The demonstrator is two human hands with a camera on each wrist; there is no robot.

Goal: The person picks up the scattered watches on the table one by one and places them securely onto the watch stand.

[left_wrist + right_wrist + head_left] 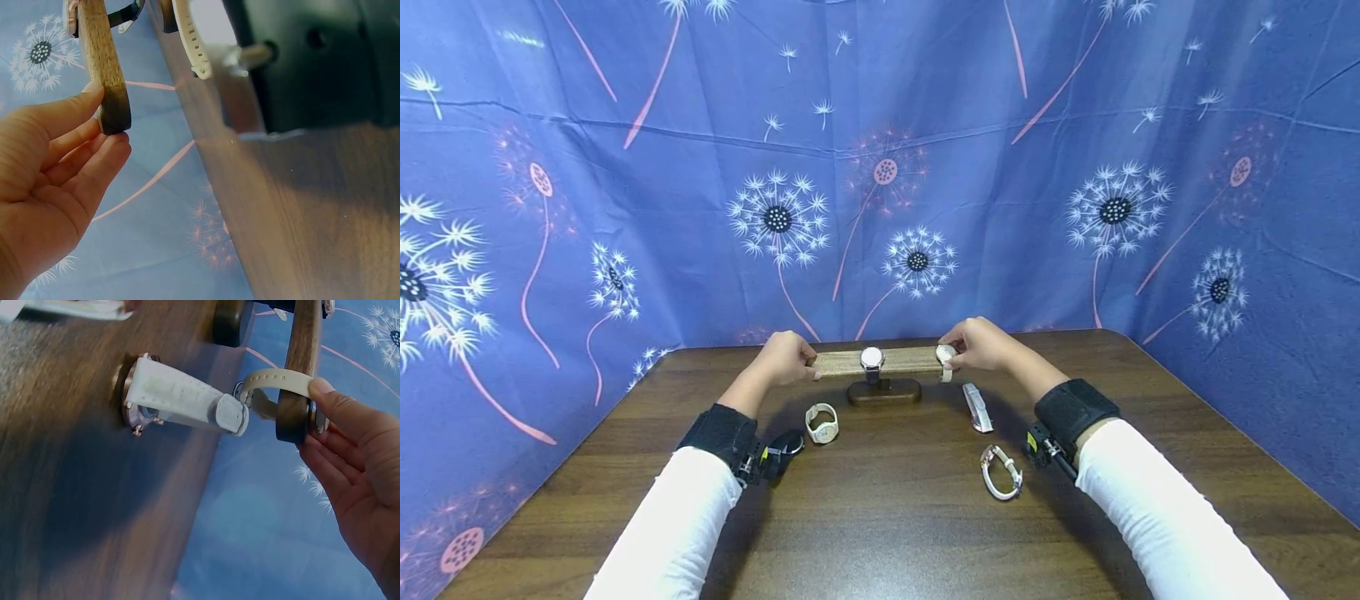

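Note:
A wooden watch stand (pixel 838 363) on a dark oval base stands toward the table's far side. My left hand (pixel 784 358) holds the left end of its bar, with the thumb on one face and fingertips at the other in the left wrist view. Round the right end of the bar goes a watch with a cream strap (pixel 275 379). My right hand (pixel 983 344) pinches this watch, its thumb on the strap and its fingers by the case. Between both hands, a dark-strapped watch (pixel 872 358) with a white dial sits on the bar.
On the brown table (pixel 880 517) lie a cream watch (pixel 822 423) and a black watch (pixel 792 444) at left. To the right are a white-strapped watch (pixel 977 408) and another pale-strapped watch (pixel 1002 473). A blue dandelion-print cloth (pixel 1000 217) hangs behind the table.

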